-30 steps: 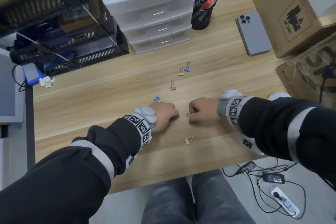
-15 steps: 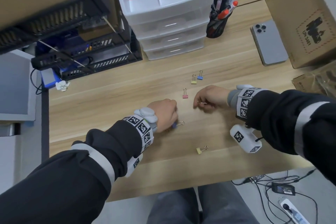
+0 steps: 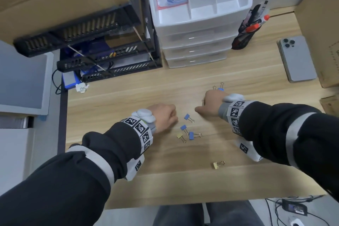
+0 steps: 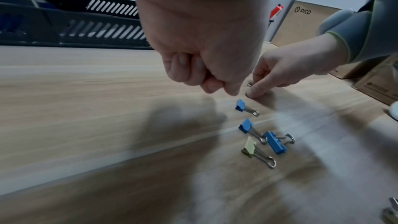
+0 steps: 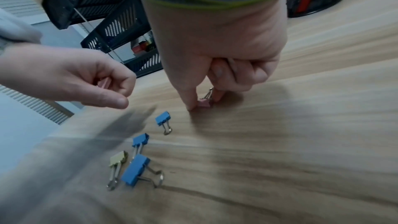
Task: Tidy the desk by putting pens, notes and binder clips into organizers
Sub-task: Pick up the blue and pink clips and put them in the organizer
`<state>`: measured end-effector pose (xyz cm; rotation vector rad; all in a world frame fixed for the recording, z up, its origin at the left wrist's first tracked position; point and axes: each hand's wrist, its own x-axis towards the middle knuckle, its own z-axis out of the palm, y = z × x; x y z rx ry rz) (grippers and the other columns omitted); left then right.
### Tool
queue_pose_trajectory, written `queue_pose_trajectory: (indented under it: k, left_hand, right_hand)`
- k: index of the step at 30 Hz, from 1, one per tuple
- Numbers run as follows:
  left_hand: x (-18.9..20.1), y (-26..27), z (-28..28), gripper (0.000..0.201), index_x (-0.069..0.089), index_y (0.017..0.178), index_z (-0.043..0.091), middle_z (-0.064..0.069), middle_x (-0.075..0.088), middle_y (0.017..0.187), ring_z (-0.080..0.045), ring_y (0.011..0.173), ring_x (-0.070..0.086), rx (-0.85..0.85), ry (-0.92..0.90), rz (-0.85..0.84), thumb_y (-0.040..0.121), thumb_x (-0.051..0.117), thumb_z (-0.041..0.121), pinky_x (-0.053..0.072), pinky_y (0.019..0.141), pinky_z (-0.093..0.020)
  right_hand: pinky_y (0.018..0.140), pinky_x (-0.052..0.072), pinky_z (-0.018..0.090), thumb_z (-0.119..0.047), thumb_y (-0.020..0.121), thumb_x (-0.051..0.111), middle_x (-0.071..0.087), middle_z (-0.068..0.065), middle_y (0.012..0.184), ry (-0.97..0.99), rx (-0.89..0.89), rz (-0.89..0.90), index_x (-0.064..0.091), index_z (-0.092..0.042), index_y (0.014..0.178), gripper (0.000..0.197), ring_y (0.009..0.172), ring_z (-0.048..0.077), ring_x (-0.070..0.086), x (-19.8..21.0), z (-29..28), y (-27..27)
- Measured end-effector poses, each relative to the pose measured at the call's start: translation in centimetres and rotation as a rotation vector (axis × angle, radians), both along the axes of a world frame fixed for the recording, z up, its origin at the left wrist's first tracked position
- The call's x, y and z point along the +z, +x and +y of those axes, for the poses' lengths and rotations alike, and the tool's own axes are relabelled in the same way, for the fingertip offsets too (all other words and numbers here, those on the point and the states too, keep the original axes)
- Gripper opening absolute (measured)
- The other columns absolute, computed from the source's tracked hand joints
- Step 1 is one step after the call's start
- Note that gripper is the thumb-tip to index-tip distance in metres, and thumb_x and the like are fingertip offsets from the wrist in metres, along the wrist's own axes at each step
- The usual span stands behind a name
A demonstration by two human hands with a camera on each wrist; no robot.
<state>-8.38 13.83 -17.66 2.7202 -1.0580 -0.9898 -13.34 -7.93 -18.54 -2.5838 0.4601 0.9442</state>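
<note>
Clips (image 3: 189,133) remain loose on desk (image 3: 128,97); right hand (image 5: 206,67) pinches pink clip (image 5: 204,103), left hand (image 4: 202,54) curled, apparently empty; organizer (image 3: 200,22) partly filled.

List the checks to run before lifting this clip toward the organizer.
1. Grip on clip: ok. The right hand pinches the pink binder clip, which sits on the desk.
2. Left hand free: cannot tell. Its fingers are curled and the inside is partly hidden.
3. Organizer ready: ok. The white organizer has bare front compartments on top.
4. Way there: ok, as far as the head view shows.
5. Desk cleared: not ok. Blue clips, a yellow clip and a gold clip lie loose.
</note>
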Motion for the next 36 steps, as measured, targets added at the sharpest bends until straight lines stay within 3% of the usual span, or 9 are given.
queue_pose_trajectory:
  k: [5, 12, 15, 19, 21, 24, 27, 30, 36]
  left_hand:
    - [0.5, 0.8, -0.1, 0.046, 0.054, 0.062, 0.022, 0.007, 0.053, 0.059, -0.018, 0.057, 0.05, 0.03, 0.011, 0.002, 0.089, 0.054, 0.059, 0.042, 0.056, -0.032]
    - [3.5, 0.8, -3.9, 0.023, 0.045, 0.08, 0.017, 0.002, 0.05, 0.077, -0.026, 0.075, 0.05, 0.111, -0.241, -0.057, 0.101, 0.04, 0.026, 0.039, 0.066, -0.037]
    - [5.4, 0.5, -6.4, 0.013, 0.05, 0.089, 0.014, -0.001, 0.051, 0.088, -0.023, 0.08, 0.048, 0.076, -0.42, -0.03, 0.1, 0.044, 0.018, 0.041, 0.073, -0.037]
    - [7.4, -0.5, -9.5, 0.006, 0.054, 0.097, 0.01, -0.003, 0.051, 0.096, -0.02, 0.086, 0.046, -0.016, -0.503, -0.014, 0.094, 0.049, 0.008, 0.04, 0.076, -0.035]
    - [8.1, -0.8, -10.7, 0.014, 0.053, 0.1, 0.008, -0.006, 0.051, 0.101, -0.021, 0.091, 0.045, -0.064, -0.504, -0.023, 0.089, 0.047, 0.002, 0.04, 0.077, -0.036]
    - [9.5, -0.9, -11.9, 0.024, 0.054, 0.102, 0.005, -0.002, 0.047, 0.1, -0.02, 0.092, 0.042, -0.089, -0.508, -0.032, 0.082, 0.047, -0.006, 0.038, 0.076, -0.035]
    - [10.7, -0.6, -12.2, 0.02, 0.054, 0.104, 0.007, 0.0, 0.047, 0.099, -0.018, 0.09, 0.043, -0.081, -0.54, -0.037, 0.086, 0.05, -0.002, 0.039, 0.075, -0.034]
    - [12.1, -0.4, -12.4, 0.021, 0.054, 0.11, 0.006, -0.007, 0.053, 0.106, -0.017, 0.091, 0.046, -0.087, -0.575, -0.015, 0.09, 0.052, 0.002, 0.04, 0.078, -0.033]
    - [16.3, 2.2, -11.9, 0.026, 0.056, 0.112, 0.007, -0.007, 0.053, 0.112, -0.02, 0.102, 0.048, -0.092, -0.636, -0.226, 0.086, 0.056, 0.01, 0.043, 0.088, -0.033]
  right_hand:
    - [0.051, 0.032, 0.024, -0.035, 0.082, 0.058, 0.045, 0.0, 0.057, 0.184, -0.081, 0.092, 0.045, -0.016, 0.061, 0.031, 0.05, 0.02, 0.042, 0.8, 0.6, 0.5]
    - [0.047, 0.027, 0.026, -0.009, 0.083, 0.051, 0.052, 0.011, 0.062, 0.861, -0.51, 0.285, 0.054, -0.006, 0.075, 0.009, 0.044, 0.019, 0.037, 1.8, -0.1, -0.3]
    - [0.045, 0.036, 0.023, -0.009, 0.088, 0.052, 0.057, 0.014, 0.069, 1.037, -0.731, 0.344, 0.058, -0.003, 0.078, 0.013, 0.048, 0.016, 0.047, 2.4, -0.6, -0.5]
    - [0.046, 0.048, 0.02, -0.016, 0.099, 0.041, 0.058, 0.003, 0.057, 1.364, -1.136, 0.228, 0.059, -0.011, 0.072, 0.032, 0.05, 0.012, 0.057, 2.8, -0.5, -0.4]
    - [0.051, 0.048, 0.024, -0.016, 0.097, 0.034, 0.056, 0.003, 0.062, 1.48, -1.187, 0.15, 0.06, -0.015, 0.074, 0.035, 0.056, 0.012, 0.056, 3.5, 0.0, -0.3]
    - [0.067, 0.04, 0.026, -0.014, 0.093, 0.027, 0.052, 0.001, 0.076, 1.552, -1.212, 0.04, 0.058, -0.018, 0.086, 0.032, 0.071, 0.012, 0.045, 4.7, 0.2, -0.2]
    - [0.069, 0.037, 0.026, -0.021, 0.093, 0.034, 0.059, 0.002, 0.079, 1.555, -1.215, -0.004, 0.063, -0.017, 0.092, 0.029, 0.073, 0.013, 0.049, 5.5, -0.7, 0.0]
    - [0.049, 0.044, 0.019, -0.022, 0.098, 0.037, 0.058, 0.0, 0.063, 1.55, -1.272, -0.028, 0.061, -0.015, 0.081, 0.031, 0.051, 0.009, 0.05, 6.7, -1.7, 0.3]
    - [0.032, 0.024, 0.009, -0.034, 0.102, 0.05, 0.046, -0.004, 0.057, 1.527, -1.26, 0.123, 0.053, -0.015, 0.077, 0.032, 0.038, 0.003, 0.037, 9.0, -3.9, 1.4]
